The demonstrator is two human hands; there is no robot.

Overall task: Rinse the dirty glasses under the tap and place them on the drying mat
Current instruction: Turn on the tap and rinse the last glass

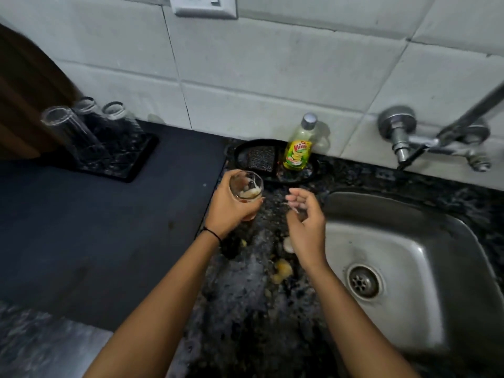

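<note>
My left hand [230, 207] grips a dirty glass [246, 190] with brownish liquid and foam in it, held upright over the speckled counter just left of the sink. My right hand [305, 219] hovers beside it with fingers loosely curled and nothing clearly held. The steel sink [403, 241] lies to the right, its drain [364, 281] bare. The tap [436, 137] sticks out of the tiled wall above the sink; no water is visible. Three clear glasses [81, 124] stand on the black drying mat [125, 162] at the back left.
A yellow dish soap bottle [298, 147] and a dark scrub pad [260, 159] sit in a black tray [293, 177] behind my hands. Yellowish food scraps [282, 271] lie on the granite counter. A dark flat slab [95, 227] covers the left counter.
</note>
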